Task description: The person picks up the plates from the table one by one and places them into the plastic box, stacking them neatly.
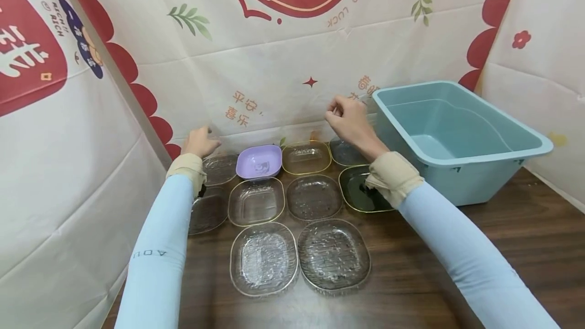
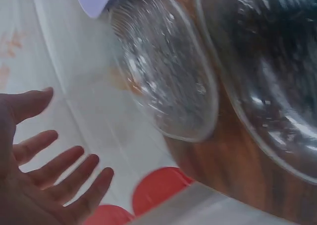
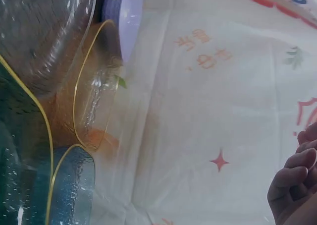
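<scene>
My left hand hovers over the back-left clear ribbed dish. In the left wrist view, the left hand has its fingers spread apart and holds nothing. Higher up, my right hand is in the air above the back-right bluish dish, beside the tub. Its fingers curl loosely, with nothing visible in them; the right wrist view catches only part of the right hand. A purple dish stands in the back row next to an amber gold-rimmed dish. My right wrist partly covers a dark green dish.
A large blue-green tub stands at the right. In the middle row are a gold-rimmed clear dish and a greyish dish; two ribbed dishes, a left one and a right one, lie nearest. Printed cloth hangs behind the wooden table.
</scene>
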Action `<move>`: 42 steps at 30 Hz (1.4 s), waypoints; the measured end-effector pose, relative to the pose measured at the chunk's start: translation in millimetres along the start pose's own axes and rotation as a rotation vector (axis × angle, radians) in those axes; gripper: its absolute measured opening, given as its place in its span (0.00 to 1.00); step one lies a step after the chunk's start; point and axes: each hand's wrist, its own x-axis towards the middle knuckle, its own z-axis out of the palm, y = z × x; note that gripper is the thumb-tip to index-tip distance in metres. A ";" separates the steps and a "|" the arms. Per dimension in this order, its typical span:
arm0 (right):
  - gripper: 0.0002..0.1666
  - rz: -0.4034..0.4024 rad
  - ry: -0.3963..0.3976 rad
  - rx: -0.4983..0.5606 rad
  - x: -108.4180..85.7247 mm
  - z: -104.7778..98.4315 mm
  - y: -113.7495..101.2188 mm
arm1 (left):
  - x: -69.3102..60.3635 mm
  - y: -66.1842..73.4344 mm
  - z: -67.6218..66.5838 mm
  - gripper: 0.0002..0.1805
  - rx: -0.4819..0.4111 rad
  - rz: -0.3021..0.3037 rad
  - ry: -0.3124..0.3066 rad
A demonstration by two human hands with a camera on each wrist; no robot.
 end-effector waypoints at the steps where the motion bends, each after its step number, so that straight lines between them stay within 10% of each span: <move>1: 0.08 0.000 0.031 0.026 -7.2 -3.9 -1.2 | -2.4 -6.5 -0.4 0.36 0.003 -0.030 -0.015; 10: 0.09 -0.081 0.143 0.081 -58.5 -19.6 2.6 | -17.6 -54.8 16.5 0.14 0.070 -0.163 -0.093; 17: 0.07 -0.122 0.137 0.096 -60.5 -19.7 2.0 | -14.5 -67.4 31.2 0.27 0.051 -0.250 -0.197; 23: 0.08 -0.117 0.125 0.115 -61.3 -21.0 2.8 | -13.5 -73.8 39.6 0.21 0.048 -0.211 -0.238; 42: 0.08 -0.093 0.048 0.160 -59.3 -14.7 4.3 | -18.2 -84.6 50.7 0.19 -0.042 -0.279 -0.022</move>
